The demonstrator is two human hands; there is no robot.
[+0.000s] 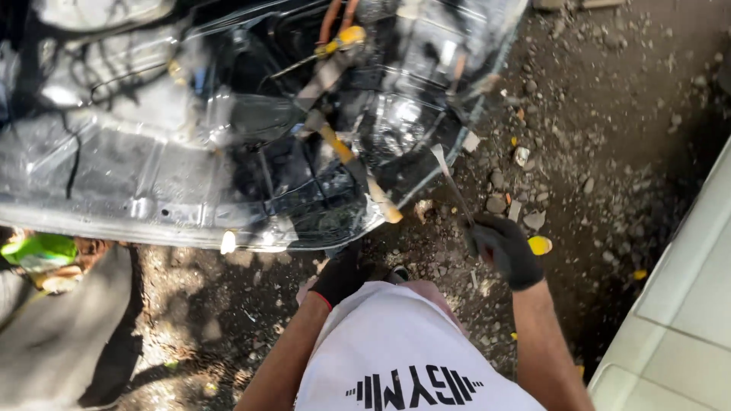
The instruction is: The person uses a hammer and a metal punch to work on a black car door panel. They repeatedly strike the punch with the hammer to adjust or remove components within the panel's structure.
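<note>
My right hand (504,250), in a black glove, is closed around a thin flat metal strip (449,179) that points up toward the edge of a stripped grey car body shell (137,175). My left hand (340,275), also in a black glove, rests low by the shell's lower edge, beside the end of a wooden handle (381,202); whether it grips anything I cannot tell. A long tool with yellow and wooden sections (335,144) lies across the dark open cavity of the shell. My white shirt fills the bottom centre.
The ground is dirt strewn with stones (525,205) and small yellow scraps (540,244). A white tiled surface (678,304) runs along the right. At the left a person in grey clothing (53,335) crouches near a green object (38,250). Orange cables (335,19) run at the top.
</note>
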